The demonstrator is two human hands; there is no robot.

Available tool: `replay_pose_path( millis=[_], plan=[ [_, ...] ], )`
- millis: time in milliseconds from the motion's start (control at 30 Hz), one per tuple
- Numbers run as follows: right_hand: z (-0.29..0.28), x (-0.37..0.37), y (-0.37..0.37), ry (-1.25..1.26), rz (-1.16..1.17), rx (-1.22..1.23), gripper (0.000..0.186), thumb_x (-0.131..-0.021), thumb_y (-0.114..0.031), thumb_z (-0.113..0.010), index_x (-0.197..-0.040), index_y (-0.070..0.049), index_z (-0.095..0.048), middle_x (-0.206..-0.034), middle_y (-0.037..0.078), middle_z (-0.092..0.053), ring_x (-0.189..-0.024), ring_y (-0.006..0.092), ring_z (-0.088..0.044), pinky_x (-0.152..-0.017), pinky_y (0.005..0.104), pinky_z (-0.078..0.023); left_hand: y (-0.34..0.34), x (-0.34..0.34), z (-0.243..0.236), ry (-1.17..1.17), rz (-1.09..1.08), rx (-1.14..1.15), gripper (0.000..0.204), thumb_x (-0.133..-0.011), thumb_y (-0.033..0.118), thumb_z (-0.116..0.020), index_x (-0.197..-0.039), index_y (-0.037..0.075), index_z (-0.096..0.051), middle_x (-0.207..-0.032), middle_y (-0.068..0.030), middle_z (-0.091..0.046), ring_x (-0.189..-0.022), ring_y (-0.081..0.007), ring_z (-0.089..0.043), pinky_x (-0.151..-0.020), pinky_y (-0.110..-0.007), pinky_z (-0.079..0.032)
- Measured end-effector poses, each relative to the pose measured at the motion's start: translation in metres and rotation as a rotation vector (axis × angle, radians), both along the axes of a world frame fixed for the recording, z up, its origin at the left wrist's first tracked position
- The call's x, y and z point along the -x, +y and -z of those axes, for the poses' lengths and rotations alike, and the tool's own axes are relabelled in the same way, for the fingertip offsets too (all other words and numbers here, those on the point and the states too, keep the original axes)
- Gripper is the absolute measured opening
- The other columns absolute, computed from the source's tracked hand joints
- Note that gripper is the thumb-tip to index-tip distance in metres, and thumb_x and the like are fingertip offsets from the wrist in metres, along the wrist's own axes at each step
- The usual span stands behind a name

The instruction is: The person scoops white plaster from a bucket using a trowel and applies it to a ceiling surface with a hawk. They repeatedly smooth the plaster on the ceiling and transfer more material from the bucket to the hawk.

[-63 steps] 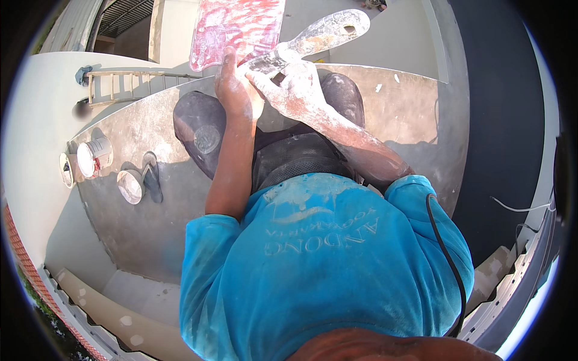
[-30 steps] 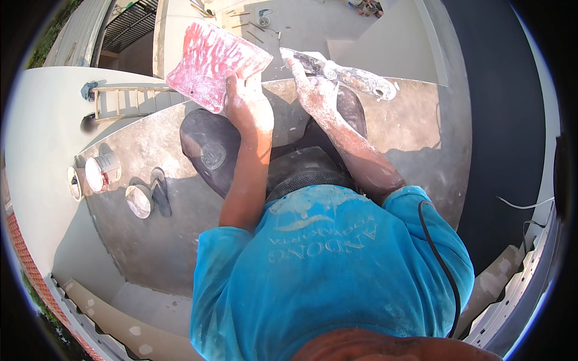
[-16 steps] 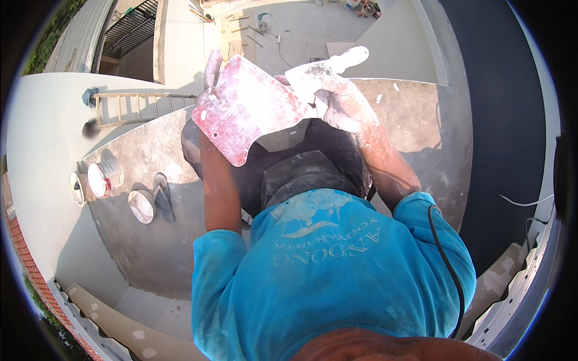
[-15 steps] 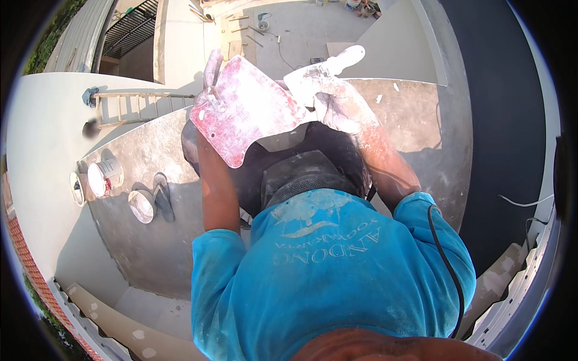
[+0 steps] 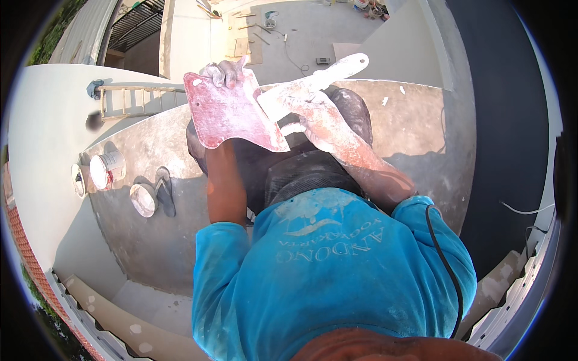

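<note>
My left hand (image 5: 225, 73) grips the far edge of a flat red plastic putty board (image 5: 224, 117), its fingers bent over the top face. White smears cover much of the board, and its near edge is scooped. In my right hand (image 5: 318, 117) is a putty knife (image 5: 343, 67) coated in white, its handle pointing away to the right. The knife's broad blade meets the board's right edge. White dust coats my right hand and forearm. Both tools are held above my lap, over the dark trousers.
On the concrete ledge to the left stand a white bucket (image 5: 108, 169), a smaller tub (image 5: 143, 200) and a pair of sandals (image 5: 164, 191). A wooden ladder (image 5: 141, 101) leans at the far left. Beyond the ledge's edge lies a lower floor (image 5: 313, 36) with boards and a cable.
The board has turned and tilted, and my left fingers now show over its far edge. My right hand has moved left and nearer, bringing the knife's blade to the board's edge.
</note>
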State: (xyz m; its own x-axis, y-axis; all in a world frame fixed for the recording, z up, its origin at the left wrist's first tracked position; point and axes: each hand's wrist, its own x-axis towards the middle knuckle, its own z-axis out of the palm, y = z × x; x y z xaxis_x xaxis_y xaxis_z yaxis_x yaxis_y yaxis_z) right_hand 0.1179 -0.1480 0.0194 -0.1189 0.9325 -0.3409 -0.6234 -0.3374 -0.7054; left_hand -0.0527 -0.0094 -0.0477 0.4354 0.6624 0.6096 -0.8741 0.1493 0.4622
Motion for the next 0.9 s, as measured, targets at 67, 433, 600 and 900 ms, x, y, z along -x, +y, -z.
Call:
replay_pose_path(
  millis=[67,433,600,900],
  plan=[
    [0.007,0.008,0.001,-0.01,0.032,-0.038,0.027,-0.089,-0.014,-0.06,-0.109,0.003,-0.059,-0.101,0.012,-0.064,-0.091,0.0189,-0.064,-0.073,0.0352,-0.057,0.004,-0.004,0.001,-0.106,-0.036,0.022,0.038,-0.091,0.036,-0.053,-0.113,0.005,-0.058,-0.084,-0.0075,-0.054,-0.091,-0.0234,-0.051,-0.098,-0.046,-0.033],
    [0.01,0.039,-0.014,-1.152,0.165,-1.194,0.049,-0.067,-0.017,-0.065,-0.116,-0.01,-0.063,-0.099,0.004,-0.059,-0.087,0.0242,-0.058,-0.075,0.0364,-0.046,0.027,-0.005,0.017,-0.177,0.036,-0.021,0.017,-0.094,0.024,-0.048,-0.092,0.012,-0.06,-0.076,-0.0003,-0.05,-0.083,-0.0176,-0.049,-0.092,-0.047,-0.029],
    [0.046,0.018,0.021,-1.29,0.285,-0.991,0.041,-0.07,-0.014,-0.064,-0.111,-0.012,-0.064,-0.099,0.005,-0.059,-0.086,0.0255,-0.057,-0.076,0.037,-0.046,-0.006,-0.01,0.003,-0.211,-0.083,0.185,0.016,-0.091,0.016,-0.047,-0.076,0.016,-0.05,-0.067,0.0047,-0.04,-0.074,-0.0113,-0.042,-0.088,-0.041,-0.033],
    [0.056,0.013,0.014,-1.212,0.163,-0.997,0.04,-0.071,-0.016,-0.064,-0.11,-0.016,-0.065,-0.099,0.002,-0.061,-0.088,0.0233,-0.058,-0.075,0.0355,-0.046,-0.012,-0.017,0.003,-0.164,0.036,0.156,0.008,-0.088,0.019,-0.052,-0.082,0.014,-0.051,-0.077,0.0034,-0.042,-0.07,-0.0151,-0.039,-0.079,-0.028,-0.036]
  ],
)
